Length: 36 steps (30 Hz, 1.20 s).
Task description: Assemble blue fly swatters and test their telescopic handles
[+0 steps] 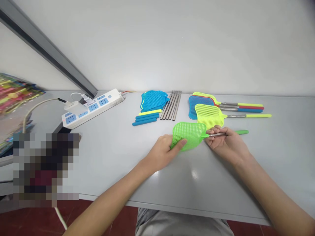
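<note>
Between my two hands is a green fly swatter (190,132) with a metal rod and a green grip. My left hand (165,149) pinches its mesh head, thumb on top. With palm turned up, my right hand (226,144) is closed round the metal rod near the neck. Just beyond lie several assembled fly swatters, among them a yellow one (209,115) and a blue one (193,106), their handles pointing right. Further left are a stack of blue swatter heads (154,100), several metal rods (171,106) and loose blue grips (146,121) with a yellow grip (150,112).
A white power strip (95,106) with plugs and cords lies at the back left. Colourful plastic packages (17,95) are at the far left, beside a pixelated patch. The grey table (110,170) meets a pale wall (172,46) behind.
</note>
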{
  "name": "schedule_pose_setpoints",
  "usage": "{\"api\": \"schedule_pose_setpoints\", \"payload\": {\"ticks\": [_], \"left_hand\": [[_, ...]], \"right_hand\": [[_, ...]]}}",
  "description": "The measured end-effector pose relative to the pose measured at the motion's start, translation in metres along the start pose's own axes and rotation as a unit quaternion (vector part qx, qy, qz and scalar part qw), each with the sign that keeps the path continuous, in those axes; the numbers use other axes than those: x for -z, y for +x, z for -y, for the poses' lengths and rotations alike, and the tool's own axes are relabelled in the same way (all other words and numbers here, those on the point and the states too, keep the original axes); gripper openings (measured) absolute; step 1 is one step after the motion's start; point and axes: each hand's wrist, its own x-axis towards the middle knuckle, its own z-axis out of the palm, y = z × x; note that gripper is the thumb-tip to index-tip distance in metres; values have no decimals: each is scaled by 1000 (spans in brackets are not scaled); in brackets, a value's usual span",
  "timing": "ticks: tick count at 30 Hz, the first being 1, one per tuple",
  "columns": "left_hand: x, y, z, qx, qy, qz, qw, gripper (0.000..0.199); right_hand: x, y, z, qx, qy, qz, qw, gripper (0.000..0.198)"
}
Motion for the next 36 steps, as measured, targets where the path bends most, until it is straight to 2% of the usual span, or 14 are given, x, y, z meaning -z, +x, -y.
{"api": "schedule_pose_setpoints", "payload": {"ticks": [6, 10, 12, 14, 17, 24, 29, 36], "left_hand": [[-4, -2, 1, 39, -89, -43, 994, 40], [1, -1, 5, 60, -155, -69, 984, 37], [5, 0, 5, 68, -185, -51, 979, 36], [7, -1, 4, 72, -222, 14, 972, 33], [4, -2, 2, 66, -298, 106, 946, 30], [-15, -4, 6, 120, -431, 92, 890, 33], [-16, -4, 8, 165, -487, 101, 852, 37], [-15, -4, 10, 185, -488, 99, 847, 37]], "right_hand": [[3, 2, 9, -3, 84, -18, 996, 14], [7, 5, 24, 42, 143, -59, 987, 14], [9, 6, 32, 73, 152, -82, 982, 18], [11, 6, 39, 90, 148, -87, 981, 25], [14, 6, 43, 113, 144, -96, 979, 31], [13, 1, 35, 186, 134, -72, 971, 37], [14, 1, 27, 184, 193, -63, 962, 34], [13, 1, 21, 207, 191, -59, 958, 35]]}}
